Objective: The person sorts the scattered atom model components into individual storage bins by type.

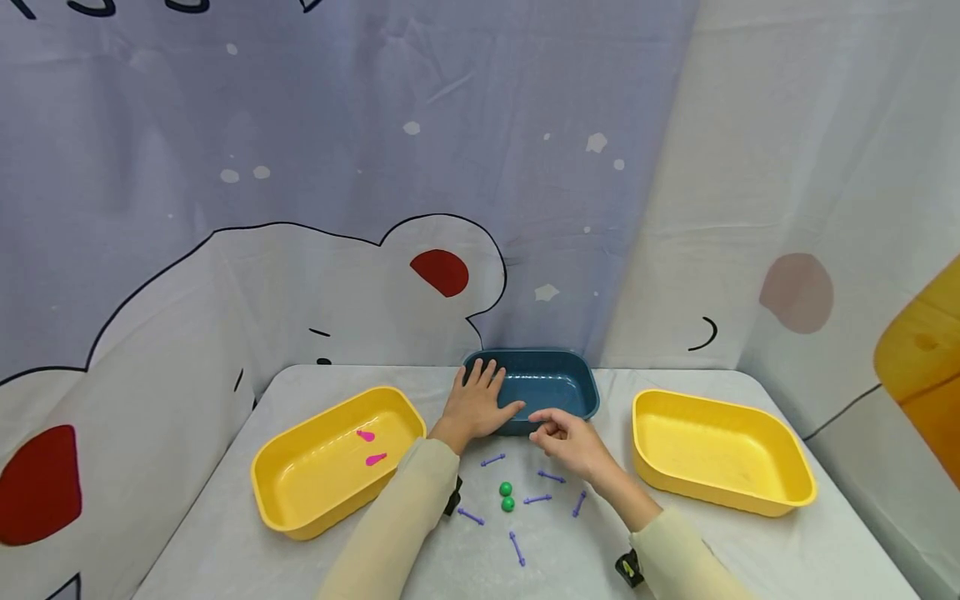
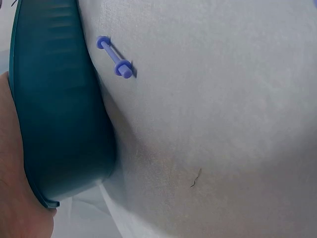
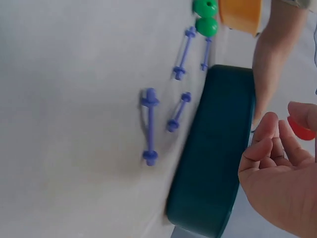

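"Fingers?"
"The left hand point(image 1: 472, 405) spreads straight fingers over the teal bin's point(image 1: 547, 383) left end; the right hand point(image 1: 567, 442) curls by its front rim, any grip unclear."
"Beyond?"
"Purple rods point(image 1: 537, 499) and green beads point(image 1: 506, 489) before it, yellow trays point(image 1: 723, 495) flanking."

A dark teal tray point(image 1: 551, 379) is set upright, open side up, near the far edge of the pale surface point(image 1: 585, 554). It is shaped as a rounded rectangle, its long sides laid crosswise. The walls are smooth and glossy, faintly ridged in places, and topped by a narrow lip. The left end is partly covered by the spread left hand point(image 1: 476, 404); most of the interior floor is left visible. A soft shadow is cast beside its base.
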Demonstrator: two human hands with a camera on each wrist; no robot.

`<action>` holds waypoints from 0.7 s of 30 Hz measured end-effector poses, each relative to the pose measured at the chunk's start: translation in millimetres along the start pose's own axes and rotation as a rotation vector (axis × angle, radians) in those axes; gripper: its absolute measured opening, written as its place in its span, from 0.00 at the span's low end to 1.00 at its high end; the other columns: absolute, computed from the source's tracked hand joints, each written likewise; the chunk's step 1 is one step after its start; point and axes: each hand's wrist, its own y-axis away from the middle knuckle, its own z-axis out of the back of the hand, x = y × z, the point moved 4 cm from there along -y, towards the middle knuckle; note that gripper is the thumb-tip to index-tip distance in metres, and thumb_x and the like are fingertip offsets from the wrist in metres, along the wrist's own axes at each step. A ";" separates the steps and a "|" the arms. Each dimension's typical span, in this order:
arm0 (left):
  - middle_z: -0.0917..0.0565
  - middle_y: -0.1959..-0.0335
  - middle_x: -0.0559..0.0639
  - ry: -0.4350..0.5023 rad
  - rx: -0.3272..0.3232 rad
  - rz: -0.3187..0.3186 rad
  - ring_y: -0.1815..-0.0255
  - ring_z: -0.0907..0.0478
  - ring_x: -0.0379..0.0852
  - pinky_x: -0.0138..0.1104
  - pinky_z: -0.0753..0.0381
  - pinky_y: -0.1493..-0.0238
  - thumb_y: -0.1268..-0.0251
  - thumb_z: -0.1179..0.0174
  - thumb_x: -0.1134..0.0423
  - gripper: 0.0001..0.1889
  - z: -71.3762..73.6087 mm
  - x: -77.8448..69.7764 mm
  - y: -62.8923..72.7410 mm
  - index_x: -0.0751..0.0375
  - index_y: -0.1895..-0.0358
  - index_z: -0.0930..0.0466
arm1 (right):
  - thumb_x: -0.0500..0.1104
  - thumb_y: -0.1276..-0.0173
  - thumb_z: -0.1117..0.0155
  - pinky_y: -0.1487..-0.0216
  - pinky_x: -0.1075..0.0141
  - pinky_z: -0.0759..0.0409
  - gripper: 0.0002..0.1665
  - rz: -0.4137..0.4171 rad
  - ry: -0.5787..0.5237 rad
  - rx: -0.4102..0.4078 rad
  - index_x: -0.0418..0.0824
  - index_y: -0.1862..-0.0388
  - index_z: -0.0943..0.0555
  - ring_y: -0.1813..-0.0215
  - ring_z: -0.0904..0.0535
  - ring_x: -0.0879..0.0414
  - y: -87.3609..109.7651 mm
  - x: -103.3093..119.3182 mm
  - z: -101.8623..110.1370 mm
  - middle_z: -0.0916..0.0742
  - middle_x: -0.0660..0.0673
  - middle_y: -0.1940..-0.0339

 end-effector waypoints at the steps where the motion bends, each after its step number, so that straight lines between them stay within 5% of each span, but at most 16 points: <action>1: 0.53 0.16 0.50 0.005 -0.005 -0.002 0.16 0.61 0.54 0.55 0.63 0.20 0.30 0.67 0.23 0.47 0.2 -0.2 0.2 0.50 0.17 0.51 | 0.42 0.29 0.32 0.64 0.68 0.20 0.18 0.004 0.008 0.012 0.37 0.43 0.18 0.67 0.20 0.53 0.4 -1.2 -1.9 0.15 0.49 0.67; 21: 0.54 0.16 0.49 -0.016 0.006 0.000 0.16 0.61 0.54 0.55 0.64 0.20 0.31 0.70 0.22 0.47 -3.3 1.1 -3.7 0.48 0.17 0.53 | 0.41 0.30 0.33 0.65 0.68 0.23 0.19 0.096 0.077 0.271 0.38 0.42 0.18 0.65 0.22 0.57 4.7 -18.8 -31.6 0.15 0.50 0.64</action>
